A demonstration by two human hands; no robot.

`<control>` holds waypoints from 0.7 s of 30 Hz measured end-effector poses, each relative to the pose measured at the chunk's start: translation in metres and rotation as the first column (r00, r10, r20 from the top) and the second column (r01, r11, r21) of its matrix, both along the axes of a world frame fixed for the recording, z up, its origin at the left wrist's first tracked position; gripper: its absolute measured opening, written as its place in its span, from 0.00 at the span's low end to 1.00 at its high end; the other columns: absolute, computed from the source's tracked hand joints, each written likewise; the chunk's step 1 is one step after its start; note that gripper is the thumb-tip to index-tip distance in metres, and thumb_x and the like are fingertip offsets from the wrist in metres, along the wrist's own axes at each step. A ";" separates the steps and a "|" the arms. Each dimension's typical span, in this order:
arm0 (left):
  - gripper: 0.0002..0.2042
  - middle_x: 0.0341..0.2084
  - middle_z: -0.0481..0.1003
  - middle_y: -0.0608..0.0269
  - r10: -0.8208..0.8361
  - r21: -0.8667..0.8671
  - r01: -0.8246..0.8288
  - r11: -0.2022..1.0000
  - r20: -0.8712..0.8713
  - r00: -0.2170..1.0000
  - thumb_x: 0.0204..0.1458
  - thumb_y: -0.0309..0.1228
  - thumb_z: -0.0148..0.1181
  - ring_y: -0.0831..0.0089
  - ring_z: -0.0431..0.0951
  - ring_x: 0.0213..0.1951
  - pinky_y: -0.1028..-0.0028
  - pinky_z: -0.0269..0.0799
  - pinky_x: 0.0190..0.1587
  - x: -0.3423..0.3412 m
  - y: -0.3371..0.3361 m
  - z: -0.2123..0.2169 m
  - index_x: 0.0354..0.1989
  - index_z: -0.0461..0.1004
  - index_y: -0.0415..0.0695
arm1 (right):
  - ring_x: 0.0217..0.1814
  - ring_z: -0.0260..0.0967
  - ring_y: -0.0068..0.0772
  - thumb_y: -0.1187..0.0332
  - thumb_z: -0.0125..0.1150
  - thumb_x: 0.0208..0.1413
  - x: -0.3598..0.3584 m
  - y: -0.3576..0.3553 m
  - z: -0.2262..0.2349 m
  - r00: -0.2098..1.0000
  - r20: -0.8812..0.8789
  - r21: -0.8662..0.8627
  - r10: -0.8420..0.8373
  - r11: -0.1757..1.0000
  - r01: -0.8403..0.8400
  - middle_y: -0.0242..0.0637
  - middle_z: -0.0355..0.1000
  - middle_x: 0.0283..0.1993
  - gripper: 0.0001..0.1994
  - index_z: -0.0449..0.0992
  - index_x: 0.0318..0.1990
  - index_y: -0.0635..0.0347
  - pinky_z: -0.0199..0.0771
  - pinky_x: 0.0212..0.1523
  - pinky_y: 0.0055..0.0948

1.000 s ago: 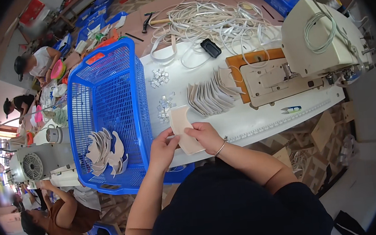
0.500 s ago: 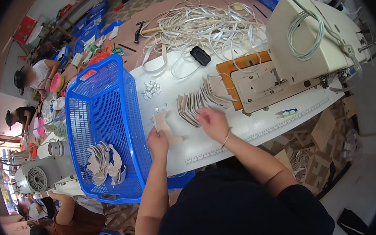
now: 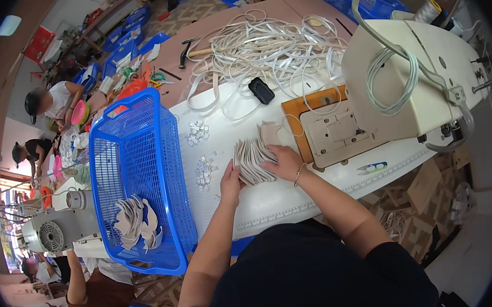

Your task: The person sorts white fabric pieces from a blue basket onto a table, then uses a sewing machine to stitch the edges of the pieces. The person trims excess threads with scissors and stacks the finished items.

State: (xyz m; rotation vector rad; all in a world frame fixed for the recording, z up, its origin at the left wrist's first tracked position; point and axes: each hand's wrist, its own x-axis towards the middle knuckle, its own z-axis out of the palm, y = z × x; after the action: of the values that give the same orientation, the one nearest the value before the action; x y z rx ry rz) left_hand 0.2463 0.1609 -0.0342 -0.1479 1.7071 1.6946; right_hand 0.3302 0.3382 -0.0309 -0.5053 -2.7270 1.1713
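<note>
Row of flat, curved, beige pieces [image 3: 253, 163]: on edge and close-packed on the long white tabletop [image 3: 256, 199], between your two hands, nearer the near edge than the far one.
Your left hand [image 3: 230, 184]: fingers partly curled, touching the row's left end; whether they grip any piece, you cannot tell from here.
Your right hand [image 3: 285, 163]: thumb and fingers parted over the row's right part; touching it, but how firmly is unclear.
Right end of the row: a few pieces lean apart there, beside the orange-brown plate [image 3: 295, 105] under the cream sewing machine [image 3: 425, 62].
Step in hand: by the look of it, you are gathering and steadying the row from both ends.
Next move calls for: even, light pressure from both sides, in my judgement, so the thin pieces neither splay nor topple.
Left end of the tabletop: small clear pieces [image 3: 204, 173] lie between your left hand and the blue plastic basket [image 3: 175, 218].
</note>
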 end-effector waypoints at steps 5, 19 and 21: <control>0.27 0.45 0.69 0.56 -0.031 0.058 0.035 0.998 -0.064 0.997 0.54 0.34 0.53 0.72 0.73 0.42 0.74 0.73 0.40 0.024 0.002 -0.012 0.61 0.53 0.42 | 0.49 0.64 0.50 0.55 0.62 0.44 0.021 0.001 0.010 0.999 0.014 -0.010 0.033 0.999 -0.033 0.50 0.68 0.46 0.28 0.67 0.49 0.67 0.63 0.51 0.37; 0.18 0.42 0.69 0.53 -0.001 -0.086 -0.058 0.995 -0.575 0.818 0.50 0.27 0.56 0.67 0.71 0.39 0.71 0.68 0.40 0.128 -0.052 0.001 0.49 0.65 0.37 | 0.35 0.68 0.47 0.62 0.57 0.48 0.236 0.006 0.008 0.953 0.228 0.019 0.199 0.978 -0.208 0.42 0.69 0.28 0.10 0.73 0.27 0.59 0.68 0.40 0.38; 0.08 0.30 0.74 0.52 -0.367 -0.253 0.271 0.929 -0.526 0.767 0.49 0.30 0.57 0.63 0.75 0.34 0.71 0.69 0.39 0.161 -0.097 0.006 0.34 0.74 0.39 | 0.37 0.70 0.43 0.55 0.59 0.48 0.290 0.012 -0.020 0.807 0.585 -0.036 0.080 0.997 -0.072 0.42 0.72 0.33 0.15 0.76 0.32 0.58 0.70 0.40 0.35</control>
State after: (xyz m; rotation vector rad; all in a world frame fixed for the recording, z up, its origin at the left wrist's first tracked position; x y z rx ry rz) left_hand 0.4069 0.0637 -0.0279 0.6114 2.1496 1.4108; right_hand 0.6206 0.3505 -0.0512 -0.9025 -3.2815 1.2092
